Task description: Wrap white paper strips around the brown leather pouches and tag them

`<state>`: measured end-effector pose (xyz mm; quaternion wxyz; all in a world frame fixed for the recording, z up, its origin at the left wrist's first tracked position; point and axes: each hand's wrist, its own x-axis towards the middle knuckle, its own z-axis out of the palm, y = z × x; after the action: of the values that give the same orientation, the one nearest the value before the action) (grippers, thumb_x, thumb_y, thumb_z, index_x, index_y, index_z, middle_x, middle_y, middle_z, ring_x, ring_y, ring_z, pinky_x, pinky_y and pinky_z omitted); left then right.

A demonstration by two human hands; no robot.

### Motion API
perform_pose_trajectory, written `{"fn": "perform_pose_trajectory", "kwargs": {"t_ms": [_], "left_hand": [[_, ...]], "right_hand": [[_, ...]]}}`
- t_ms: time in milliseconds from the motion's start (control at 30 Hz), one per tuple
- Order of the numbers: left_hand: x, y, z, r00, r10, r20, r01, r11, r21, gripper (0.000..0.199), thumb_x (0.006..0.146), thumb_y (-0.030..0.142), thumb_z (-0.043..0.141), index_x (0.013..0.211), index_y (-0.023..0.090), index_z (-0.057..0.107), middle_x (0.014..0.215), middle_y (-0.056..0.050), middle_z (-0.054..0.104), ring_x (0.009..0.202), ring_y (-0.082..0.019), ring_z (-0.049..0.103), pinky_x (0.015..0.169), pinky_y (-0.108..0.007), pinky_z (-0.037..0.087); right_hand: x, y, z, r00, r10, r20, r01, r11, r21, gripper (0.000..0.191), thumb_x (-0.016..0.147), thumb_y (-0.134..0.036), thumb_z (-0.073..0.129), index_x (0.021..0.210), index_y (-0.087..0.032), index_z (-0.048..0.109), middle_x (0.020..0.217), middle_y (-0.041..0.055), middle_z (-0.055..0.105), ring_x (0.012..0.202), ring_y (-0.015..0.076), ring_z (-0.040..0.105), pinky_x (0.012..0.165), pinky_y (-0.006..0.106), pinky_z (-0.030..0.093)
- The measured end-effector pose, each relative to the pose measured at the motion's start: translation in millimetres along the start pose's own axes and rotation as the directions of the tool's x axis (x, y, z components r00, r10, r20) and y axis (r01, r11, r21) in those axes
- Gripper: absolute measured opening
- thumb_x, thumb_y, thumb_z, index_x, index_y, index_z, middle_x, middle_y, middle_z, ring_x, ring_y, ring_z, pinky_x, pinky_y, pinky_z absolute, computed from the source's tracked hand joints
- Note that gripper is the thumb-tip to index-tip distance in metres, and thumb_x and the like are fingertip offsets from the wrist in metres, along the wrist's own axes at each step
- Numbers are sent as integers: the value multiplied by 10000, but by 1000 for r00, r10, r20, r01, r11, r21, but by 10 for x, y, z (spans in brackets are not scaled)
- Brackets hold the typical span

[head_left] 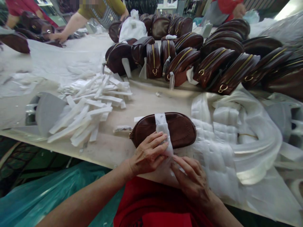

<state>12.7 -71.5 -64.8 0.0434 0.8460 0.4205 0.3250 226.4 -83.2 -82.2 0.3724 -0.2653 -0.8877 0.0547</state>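
A dark brown oval leather bag (182, 130) lies on the table near its front edge. A white wrap strip (161, 119) crosses its middle from top to bottom. My left hand (150, 153) rests on the lower part of the strip and the bag's front edge, with its fingers closed together on the wrap. Just right of it, my right hand (189, 175) has its fingertips at the lower end of the strip, its thumb and fingers somewhat apart. A plastic-wrapped pull (123, 128) sticks out from the bag's left end.
White paper strips (87, 110) lie piled at the left beside a tape dispenser (44, 110). Clear bubble wrap (220, 151) covers the right side. Rows of brown bags (153, 60) stand behind. Other people work across the table; one person's hand (58, 37) touches bags at the far left.
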Motion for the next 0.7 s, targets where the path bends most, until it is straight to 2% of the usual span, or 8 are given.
{"fn": "perform_pose_trajectory", "kwargs": {"t_ms": [100,200,367,433,567,700], "left_hand": [[4,3,-5,1000,-14,15,14,1000,-5,297,823,192,529,1113,129,549,1245,-151,551,1240,-266,455,1010,-457,458],[8,5,-13,1000,-20,23,20,1000,-10,285,829,207,540,1101,122,560,1241,-155,555,1245,-263,449,1021,-449,447],[7,-7,-33,999,-10,38,11,999,-36,335,863,332,538,1107,103,564,1244,-175,547,1246,-279,441,1014,-465,445],[10,-13,-33,999,-8,36,9,1000,-29,312,873,322,537,1097,107,568,1243,-170,549,1247,-273,441,1011,-457,449],[21,-4,-12,1000,-4,18,3,999,40,244,861,275,584,1048,118,583,1207,-143,582,1216,-250,473,1013,-425,449],[27,26,17,1000,-8,-16,10,991,130,211,853,281,605,1020,153,592,1173,-105,616,1155,-238,527,1053,-468,383]], "right_hand": [[41,22,-8,990,-108,87,111,993,-28,242,893,-70,419,923,-123,654,1138,105,645,1083,228,510,903,380,408],[28,37,5,992,-69,106,76,996,-57,258,904,-76,400,885,-129,652,1130,99,660,1080,230,519,888,387,411],[-30,36,29,994,-12,110,19,998,-65,277,886,-48,397,865,-154,652,1152,89,657,1073,226,539,865,388,439],[-40,38,29,994,0,112,6,998,-59,272,886,-51,403,875,-153,655,1151,87,658,1073,226,542,861,381,444],[-56,41,-5,996,-28,86,31,999,-26,274,887,-45,406,926,-133,663,1050,99,688,1024,210,569,850,351,444],[-62,27,-24,993,-58,103,53,998,46,304,910,-60,367,925,-101,668,920,100,698,926,194,589,792,314,471]]}}
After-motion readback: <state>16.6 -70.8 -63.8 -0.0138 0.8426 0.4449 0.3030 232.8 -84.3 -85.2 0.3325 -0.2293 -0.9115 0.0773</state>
